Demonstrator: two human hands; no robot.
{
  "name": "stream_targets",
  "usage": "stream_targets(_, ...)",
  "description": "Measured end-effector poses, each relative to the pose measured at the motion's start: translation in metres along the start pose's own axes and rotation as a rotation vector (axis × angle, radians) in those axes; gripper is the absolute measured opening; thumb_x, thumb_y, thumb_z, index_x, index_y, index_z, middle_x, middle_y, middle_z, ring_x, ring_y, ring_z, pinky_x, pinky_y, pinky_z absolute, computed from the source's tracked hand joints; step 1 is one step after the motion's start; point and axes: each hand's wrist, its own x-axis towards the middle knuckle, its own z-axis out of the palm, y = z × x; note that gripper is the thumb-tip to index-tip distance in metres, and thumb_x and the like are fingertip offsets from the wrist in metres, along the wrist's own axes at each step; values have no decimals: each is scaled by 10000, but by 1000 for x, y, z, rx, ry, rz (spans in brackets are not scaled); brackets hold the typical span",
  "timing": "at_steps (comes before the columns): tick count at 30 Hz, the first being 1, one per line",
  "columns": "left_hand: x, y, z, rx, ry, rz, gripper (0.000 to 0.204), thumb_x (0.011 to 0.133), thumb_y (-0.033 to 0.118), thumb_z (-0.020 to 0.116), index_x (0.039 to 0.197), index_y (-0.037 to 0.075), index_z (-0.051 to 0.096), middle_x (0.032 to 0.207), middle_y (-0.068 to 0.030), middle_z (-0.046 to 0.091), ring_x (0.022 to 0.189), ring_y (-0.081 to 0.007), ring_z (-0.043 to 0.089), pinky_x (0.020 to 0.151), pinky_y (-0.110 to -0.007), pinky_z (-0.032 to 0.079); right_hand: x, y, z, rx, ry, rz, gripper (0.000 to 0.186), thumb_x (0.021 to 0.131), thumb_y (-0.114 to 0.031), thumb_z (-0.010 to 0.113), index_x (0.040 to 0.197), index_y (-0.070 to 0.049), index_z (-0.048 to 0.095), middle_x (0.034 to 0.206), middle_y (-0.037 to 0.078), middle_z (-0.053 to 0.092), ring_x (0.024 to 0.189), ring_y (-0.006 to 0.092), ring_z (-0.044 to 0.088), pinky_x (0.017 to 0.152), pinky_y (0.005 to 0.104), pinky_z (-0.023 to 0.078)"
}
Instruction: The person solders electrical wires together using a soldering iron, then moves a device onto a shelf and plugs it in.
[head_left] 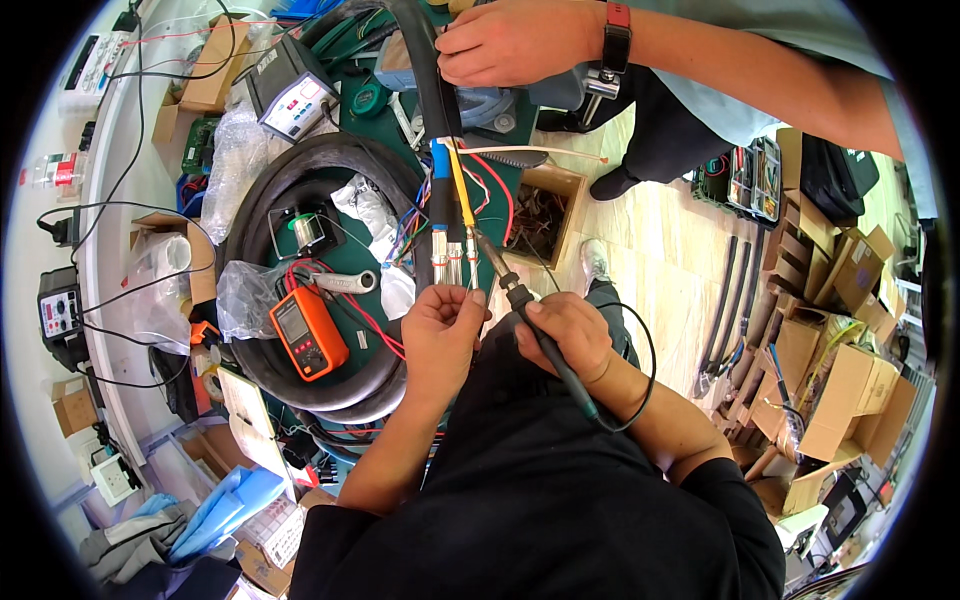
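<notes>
My right hand wraps round the handle of a soldering iron. The iron points up and left, its tip close to the yellow wire of a thick black cable. Just below that spot, my left hand is closed in a pinch on a thin silvery wire. Beside it, bare metal ends with red bands hang from the cable's cores. Whether the iron's tip touches metal is too small to tell. Another person's hand rests at the cable's upper stretch.
Coiled black cable covers the green bench around an orange multimeter and a wrench. A soldering station stands behind. Right of the bench is an open wooden box; cardboard boxes and a toolbox lie on the floor.
</notes>
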Motion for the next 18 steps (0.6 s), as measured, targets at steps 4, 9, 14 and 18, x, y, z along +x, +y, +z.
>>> stream_targets(4,0,-2,-1,-3,1,9,175,866,142,644,857,3,536,685,-45,614,471,-26,469,418,-162,358,0,1,1,9,12,0,344,669,19,716,973,45,556,708,95,590,587,239,593,528,298,500)
stream_targets(9,0,-3,-1,-6,-4,5,163,866,144,645,853,14,547,702,-47,619,477,-28,456,420,-161,350,1,0,2,17,5,13,288,728,-2,694,970,59,548,681,123,598,576,268,610,525,317,508)
stream_targets(14,1,-4,-2,-21,-8,0,156,869,139,640,857,15,547,701,-51,619,471,-30,453,419,-162,347,0,-1,2,-1,20,2,317,672,21,710,950,49,559,701,96,598,587,242,601,528,298,505)
stream_targets(18,1,-6,-2,-28,-6,18,149,874,136,633,871,15,544,708,-56,621,465,-30,445,415,-164,343,1,-1,1,37,67,45,290,692,9,713,938,49,566,702,112,605,593,258,615,541,308,515)
